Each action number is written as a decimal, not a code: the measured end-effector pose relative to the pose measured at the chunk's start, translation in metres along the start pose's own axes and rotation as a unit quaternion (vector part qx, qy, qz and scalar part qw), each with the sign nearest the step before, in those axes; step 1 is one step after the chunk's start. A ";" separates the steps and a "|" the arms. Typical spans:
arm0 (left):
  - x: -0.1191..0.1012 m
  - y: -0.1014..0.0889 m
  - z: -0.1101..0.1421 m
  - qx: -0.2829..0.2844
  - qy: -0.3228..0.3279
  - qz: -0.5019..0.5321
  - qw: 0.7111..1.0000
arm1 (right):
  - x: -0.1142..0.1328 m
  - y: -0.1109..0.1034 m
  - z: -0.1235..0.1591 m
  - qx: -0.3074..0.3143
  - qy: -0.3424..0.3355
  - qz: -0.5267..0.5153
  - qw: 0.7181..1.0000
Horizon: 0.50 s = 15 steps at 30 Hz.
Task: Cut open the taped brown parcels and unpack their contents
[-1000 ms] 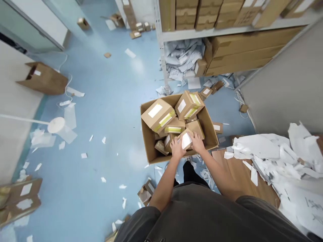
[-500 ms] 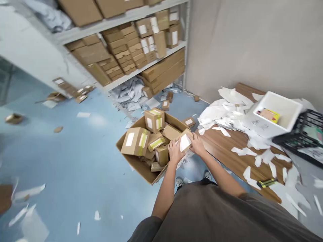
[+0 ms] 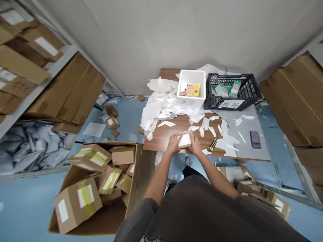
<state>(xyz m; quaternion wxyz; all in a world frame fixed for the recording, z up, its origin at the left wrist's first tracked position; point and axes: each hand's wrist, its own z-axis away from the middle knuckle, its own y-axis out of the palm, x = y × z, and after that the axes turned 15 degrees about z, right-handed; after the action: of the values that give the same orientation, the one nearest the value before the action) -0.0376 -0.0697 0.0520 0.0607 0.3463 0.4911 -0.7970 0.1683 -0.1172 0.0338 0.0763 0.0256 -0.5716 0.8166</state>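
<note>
A small brown cardboard parcel with a white label (image 3: 185,139) rests on the front edge of a low wooden table (image 3: 171,132). My left hand (image 3: 173,143) grips its left side and my right hand (image 3: 196,145) grips its right side, fingers wrapped round it. A yellow and black utility knife (image 3: 212,144) lies on the table just right of my right hand. To my left on the floor stands a big open carton (image 3: 137,188) with several taped parcels inside.
Torn white paper (image 3: 161,107) litters the table. A white foam box (image 3: 191,89) and a black plastic crate (image 3: 232,90) stand at the table's back. Shelves with flat cartons line the left (image 3: 58,90) and right (image 3: 297,97). More small boxes lie on the blue floor.
I have turned right from the open carton to the table. Both hands carried the small labelled parcel out of the carton and set it on the table's front edge.
</note>
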 end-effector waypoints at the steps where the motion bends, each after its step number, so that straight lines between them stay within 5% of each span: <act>1: -0.004 0.007 -0.016 0.015 0.002 0.007 1.000 | -0.013 0.005 -0.007 0.016 0.012 -0.006 1.000; 7: -0.007 0.050 -0.064 0.101 -0.053 0.017 0.993 | -0.065 0.038 -0.026 0.154 0.002 -0.041 0.987; 15: 0.017 0.073 -0.024 0.006 -0.171 0.055 0.984 | -0.071 0.044 -0.041 0.107 -0.063 -0.022 0.992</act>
<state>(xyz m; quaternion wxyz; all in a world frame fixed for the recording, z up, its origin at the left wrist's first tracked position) -0.0067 -0.0835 -0.0190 0.1858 0.2320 0.4486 -0.8429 0.2339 -0.1000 -0.0301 0.0550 0.0974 -0.4836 0.8681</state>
